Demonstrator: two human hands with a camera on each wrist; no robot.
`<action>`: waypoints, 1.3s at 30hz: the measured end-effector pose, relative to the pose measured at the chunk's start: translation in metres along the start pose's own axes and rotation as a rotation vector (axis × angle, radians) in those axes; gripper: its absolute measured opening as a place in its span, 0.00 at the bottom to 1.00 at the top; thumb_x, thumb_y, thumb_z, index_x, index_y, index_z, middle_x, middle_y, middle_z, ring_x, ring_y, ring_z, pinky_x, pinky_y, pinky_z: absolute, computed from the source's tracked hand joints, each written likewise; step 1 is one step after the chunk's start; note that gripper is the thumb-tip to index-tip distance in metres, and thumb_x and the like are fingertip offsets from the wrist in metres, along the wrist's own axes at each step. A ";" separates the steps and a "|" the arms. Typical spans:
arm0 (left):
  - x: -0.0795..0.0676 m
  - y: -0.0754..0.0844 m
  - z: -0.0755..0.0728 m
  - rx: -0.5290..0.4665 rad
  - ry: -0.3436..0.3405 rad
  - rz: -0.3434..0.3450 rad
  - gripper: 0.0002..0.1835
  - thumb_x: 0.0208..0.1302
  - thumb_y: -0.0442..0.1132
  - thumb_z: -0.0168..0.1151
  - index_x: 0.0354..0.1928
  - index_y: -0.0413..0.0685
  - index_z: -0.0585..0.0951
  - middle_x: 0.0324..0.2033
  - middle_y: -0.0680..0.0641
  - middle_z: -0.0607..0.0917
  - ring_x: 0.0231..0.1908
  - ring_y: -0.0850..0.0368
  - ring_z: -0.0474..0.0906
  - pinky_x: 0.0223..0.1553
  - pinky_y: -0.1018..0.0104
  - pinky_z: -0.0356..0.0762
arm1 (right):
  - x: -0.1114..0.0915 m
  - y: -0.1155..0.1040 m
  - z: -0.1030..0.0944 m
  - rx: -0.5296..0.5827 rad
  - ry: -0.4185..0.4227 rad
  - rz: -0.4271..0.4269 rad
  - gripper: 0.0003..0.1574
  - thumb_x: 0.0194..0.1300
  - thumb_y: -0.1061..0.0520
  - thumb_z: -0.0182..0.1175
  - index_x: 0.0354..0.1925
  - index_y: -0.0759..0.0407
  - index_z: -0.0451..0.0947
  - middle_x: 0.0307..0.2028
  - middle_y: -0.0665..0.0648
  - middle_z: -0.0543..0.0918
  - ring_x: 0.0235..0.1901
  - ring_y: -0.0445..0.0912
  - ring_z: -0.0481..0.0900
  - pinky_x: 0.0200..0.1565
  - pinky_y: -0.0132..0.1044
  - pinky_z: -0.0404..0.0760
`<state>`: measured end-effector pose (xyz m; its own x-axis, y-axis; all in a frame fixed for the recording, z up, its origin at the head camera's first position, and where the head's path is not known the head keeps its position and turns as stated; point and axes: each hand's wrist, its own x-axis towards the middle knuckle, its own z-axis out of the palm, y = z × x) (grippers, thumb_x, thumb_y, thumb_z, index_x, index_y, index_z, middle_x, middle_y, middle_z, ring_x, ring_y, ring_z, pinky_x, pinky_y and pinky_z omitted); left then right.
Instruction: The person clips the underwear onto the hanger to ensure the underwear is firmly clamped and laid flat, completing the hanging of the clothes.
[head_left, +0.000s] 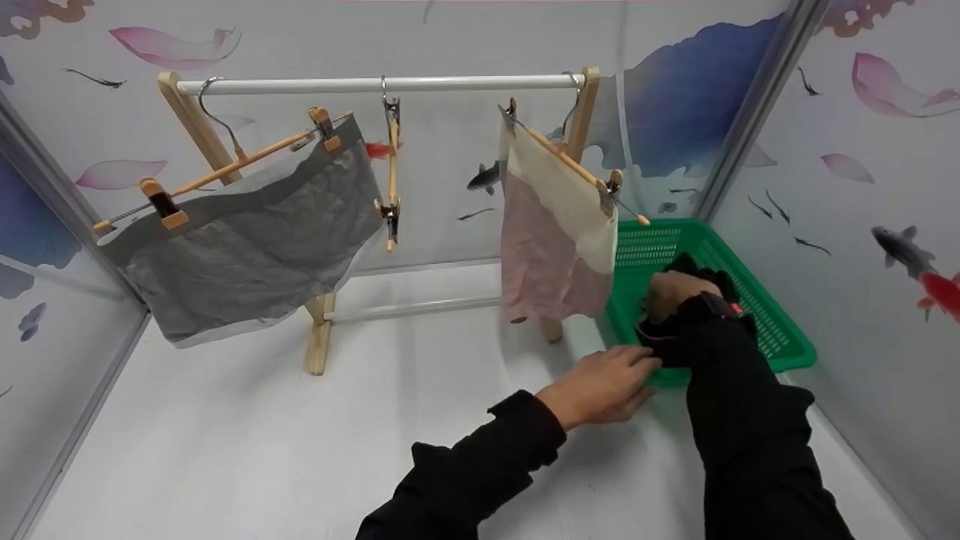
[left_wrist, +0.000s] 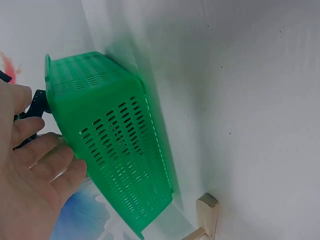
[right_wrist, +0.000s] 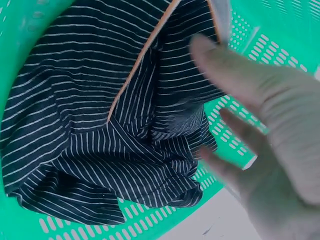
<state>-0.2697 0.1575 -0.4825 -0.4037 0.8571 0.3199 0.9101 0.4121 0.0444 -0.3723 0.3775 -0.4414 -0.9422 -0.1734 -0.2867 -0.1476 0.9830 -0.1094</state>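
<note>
Inside the green basket (head_left: 787,349), my right hand (head_left: 675,295) reaches to a dark cloth garment with thin white stripes (right_wrist: 75,95) and a tan edge strip. In the right wrist view, the thumb lies over the fabric and the slightly blurred fingers are spread apart beside it, not closed on it. The garment sits bunched, so its kind cannot be told. My left hand (head_left: 604,386) is by the basket's near left corner, fingers loosely bent and holding nothing. In the left wrist view, its fingertips are close to the rim; contact is unclear.
A wooden rack with a white rail (head_left: 465,84) stands behind. From it hang grey shorts-like cloth (head_left: 255,240) on a clip hanger, a bare clip hanger (head_left: 392,165), and a pink-and-white cloth (head_left: 555,240) beside the basket. Printed walls (head_left: 862,225) enclose the white floor.
</note>
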 end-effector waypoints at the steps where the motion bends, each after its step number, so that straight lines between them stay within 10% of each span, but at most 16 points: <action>1: 0.000 0.000 0.000 -0.005 -0.007 -0.006 0.22 0.80 0.48 0.49 0.68 0.45 0.74 0.64 0.45 0.77 0.65 0.55 0.72 0.63 0.71 0.69 | 0.002 0.001 -0.001 0.033 -0.010 -0.020 0.26 0.59 0.61 0.63 0.14 0.49 0.59 0.14 0.47 0.59 0.16 0.44 0.53 0.19 0.38 0.57; 8: 0.000 -0.003 -0.004 -0.041 -0.044 -0.057 0.24 0.81 0.49 0.47 0.70 0.44 0.72 0.66 0.45 0.75 0.67 0.55 0.71 0.65 0.71 0.66 | 0.023 0.019 -0.017 0.208 -0.097 -0.142 0.07 0.66 0.59 0.65 0.32 0.59 0.87 0.23 0.49 0.78 0.21 0.43 0.68 0.24 0.37 0.68; 15: -0.011 -0.011 -0.021 -0.055 0.052 -0.063 0.25 0.81 0.49 0.48 0.70 0.42 0.72 0.65 0.44 0.76 0.66 0.56 0.72 0.65 0.72 0.65 | 0.011 0.009 -0.055 0.180 0.038 -0.303 0.05 0.67 0.62 0.63 0.34 0.61 0.85 0.25 0.52 0.79 0.24 0.45 0.70 0.30 0.41 0.70; 21: -0.032 -0.011 -0.043 -0.085 0.178 -0.077 0.26 0.81 0.49 0.49 0.69 0.40 0.72 0.65 0.44 0.76 0.65 0.56 0.73 0.65 0.73 0.64 | -0.036 -0.006 -0.088 0.165 0.267 -0.362 0.08 0.70 0.62 0.64 0.46 0.60 0.87 0.37 0.54 0.87 0.35 0.47 0.83 0.40 0.44 0.80; 28: -0.072 -0.001 -0.066 -0.280 0.396 -0.134 0.26 0.80 0.47 0.52 0.70 0.38 0.68 0.64 0.44 0.76 0.64 0.57 0.74 0.62 0.71 0.70 | -0.115 -0.039 -0.114 0.173 0.572 -0.506 0.09 0.65 0.65 0.68 0.44 0.58 0.87 0.36 0.51 0.88 0.34 0.36 0.83 0.39 0.20 0.75; 39: -0.148 0.022 -0.076 -0.501 0.563 -0.227 0.31 0.77 0.45 0.56 0.74 0.40 0.61 0.68 0.44 0.72 0.67 0.52 0.71 0.65 0.62 0.70 | -0.189 -0.109 -0.070 0.222 0.960 -0.566 0.21 0.52 0.76 0.73 0.43 0.62 0.87 0.38 0.53 0.88 0.37 0.38 0.83 0.47 0.16 0.72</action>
<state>-0.1825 0.0162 -0.4567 -0.5981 0.4281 0.6775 0.7991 0.2552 0.5443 -0.1991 0.3078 -0.3085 -0.6124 -0.3769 0.6949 -0.6586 0.7295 -0.1847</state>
